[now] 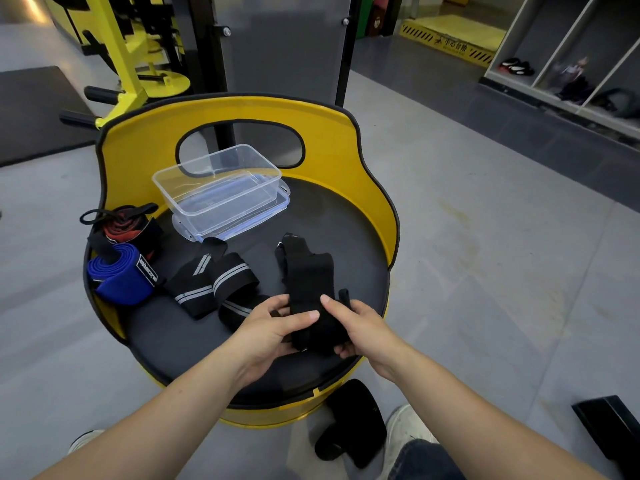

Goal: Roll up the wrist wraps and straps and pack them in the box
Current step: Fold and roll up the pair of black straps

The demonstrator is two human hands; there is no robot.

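Pinching one black wrap [311, 289]: left hand [268, 332], right hand [363, 336] | one clear box [218, 188] | three other wraps

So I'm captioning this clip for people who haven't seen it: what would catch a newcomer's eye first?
Probably the yellow-walled round seat filling the middle, with both hands at its near edge: the left hand and right hand hold a plain black wrap. Next, the blue rolled wrap at the seat's left edge, and the empty clear plastic box behind it.
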